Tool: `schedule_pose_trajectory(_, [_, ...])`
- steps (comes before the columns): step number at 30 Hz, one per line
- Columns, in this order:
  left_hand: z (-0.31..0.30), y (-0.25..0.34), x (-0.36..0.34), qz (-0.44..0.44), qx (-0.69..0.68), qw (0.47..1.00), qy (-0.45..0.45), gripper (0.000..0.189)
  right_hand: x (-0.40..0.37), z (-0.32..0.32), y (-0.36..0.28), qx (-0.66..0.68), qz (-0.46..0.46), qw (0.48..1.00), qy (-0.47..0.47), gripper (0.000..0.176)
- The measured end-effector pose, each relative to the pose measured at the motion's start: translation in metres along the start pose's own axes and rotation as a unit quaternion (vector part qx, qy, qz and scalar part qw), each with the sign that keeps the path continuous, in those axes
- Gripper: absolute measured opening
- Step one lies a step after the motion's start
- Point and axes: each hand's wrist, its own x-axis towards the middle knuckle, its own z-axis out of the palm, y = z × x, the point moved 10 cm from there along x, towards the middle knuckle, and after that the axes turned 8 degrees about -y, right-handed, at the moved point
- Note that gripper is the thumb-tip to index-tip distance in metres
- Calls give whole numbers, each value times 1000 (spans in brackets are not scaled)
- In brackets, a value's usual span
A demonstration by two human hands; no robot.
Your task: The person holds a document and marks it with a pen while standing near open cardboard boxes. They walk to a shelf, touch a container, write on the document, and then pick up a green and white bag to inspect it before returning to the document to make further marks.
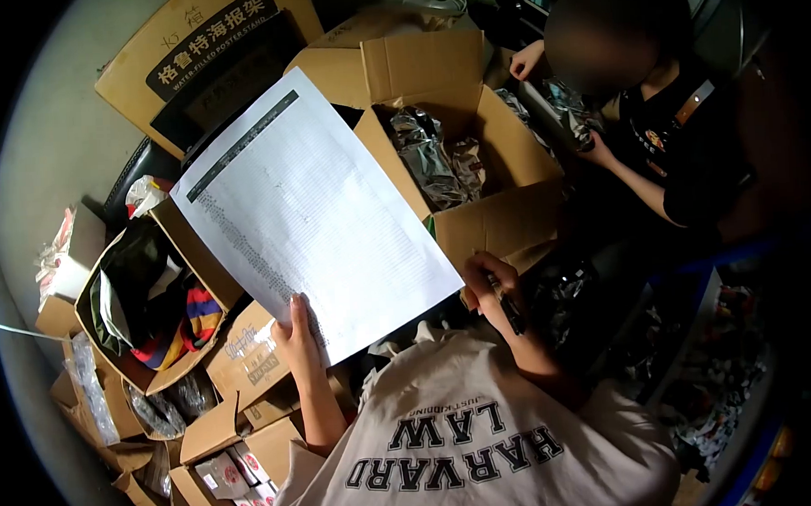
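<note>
My left hand (pixel 295 334) grips the lower left edge of a large white printed sheet (pixel 322 211), thumb on top. The sheet carries a dark header row and lines of small print too fine to read. My right hand (pixel 492 284) is closed around a black pen (pixel 513 313), beside the sheet's lower right corner. Just beyond that hand stands an open cardboard box (pixel 499 222) with dark, shiny plastic-wrapped items (pixel 428 152) inside.
A person in dark clothes (pixel 663 151) at the upper right holds an open container. On the left, a carton (pixel 157 372) holds colourful cloth, and a lower box (pixel 194 488) holds small packs. A poster-stand carton (pixel 211 53) leans at the back.
</note>
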Motion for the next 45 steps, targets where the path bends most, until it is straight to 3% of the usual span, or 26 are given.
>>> schedule_pose_trajectory(7, [-5, -3, -1, -11, 75, 997, -11, 28, -1, 4, 1, -9, 4, 1000, 2, 11])
schedule_pose_trajectory(16, [-8, -15, 1, -51, 49, 997, 10, 31, 2, 5, 8, -7, 24, 1000, 2, 8])
schedule_pose_trajectory(19, [-5, -11, 4, 2, 125, 992, -14, 30, 3, 6, 14, -17, 22, 1000, -14, 9])
schedule_pose_trajectory(25, [-5, -15, 3, -45, 70, 997, 1, 30, 4, 10, 18, -10, 38, 999, -29, 9])
schedule_pose_trajectory(34, [-1, -18, 3, -36, -10, 999, 5, 31, 5, 7, 14, -32, 23, 999, -21, 10])
schedule_pose_trajectory(45, [8, -10, 1, -28, -9, 999, -32, 27, -1, 4, 10, -33, -14, 999, -9, 8])
